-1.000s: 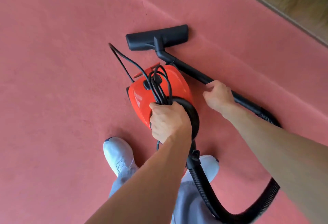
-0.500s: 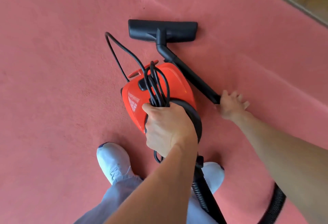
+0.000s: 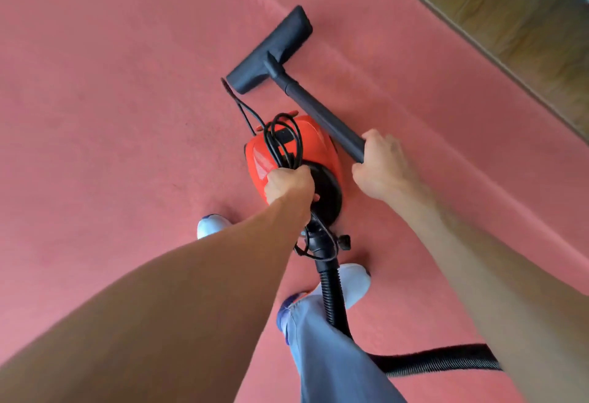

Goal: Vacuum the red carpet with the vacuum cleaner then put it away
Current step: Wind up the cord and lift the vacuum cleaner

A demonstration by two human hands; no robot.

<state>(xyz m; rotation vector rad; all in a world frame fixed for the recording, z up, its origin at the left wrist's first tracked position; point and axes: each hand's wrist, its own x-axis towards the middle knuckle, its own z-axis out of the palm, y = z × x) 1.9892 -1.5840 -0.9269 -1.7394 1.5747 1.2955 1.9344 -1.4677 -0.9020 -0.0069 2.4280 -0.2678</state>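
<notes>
Presently, the left hand [image 3: 288,184] grips the top of the red canister vacuum cleaner [image 3: 315,144], fingers curled and pressed together around the carrying handle and a bundle of black power cord [image 3: 282,141]. Loops of that cord lie across the canister's upper shell, and one strand runs out towards the floor nozzle [image 3: 271,50]. The right hand [image 3: 381,163] holds the near end of the black wand [image 3: 322,115], fingers wrapped round the tube and closed up against one another. The wand runs diagonally from this hand, up and away, to the nozzle, just beside the canister's right flank. The nozzle sits angled over the red carpet [image 3: 111,99]; whether it touches the pile cannot be told, nor whether the canister rests on the carpet. A ribbed black hose [image 3: 331,294] leaves the canister's near end, passes over a pale shoe [image 3: 353,281] and a blue-grey trouser leg [image 3: 325,348], then bends off to the right. A second pale shoe [image 3: 210,225] shows beyond the left forearm. Wooden flooring [image 3: 510,10] borders the carpet at upper right.
</notes>
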